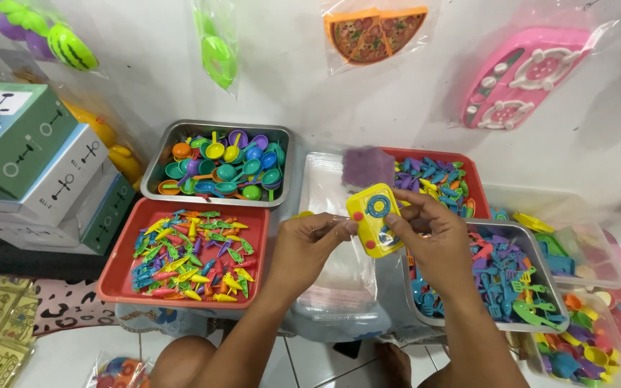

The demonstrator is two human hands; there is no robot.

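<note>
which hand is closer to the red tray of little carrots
Left. The left hand is just right of the red tray, close to its right rim. The right hand is farther right, beyond the yellow toy stove that both hands hold.

Glossy yellow plastic toy stove (376, 218); shiny metal tray (154, 167); smooth red plastic tray (111, 276).

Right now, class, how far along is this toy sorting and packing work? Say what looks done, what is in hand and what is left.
Done: one filled bag lies by the knee. In hand: both the left hand and right hand grip a yellow toy stove over the stack of clear bags. Left: the red tray and metal tray remain full of pieces.
</note>
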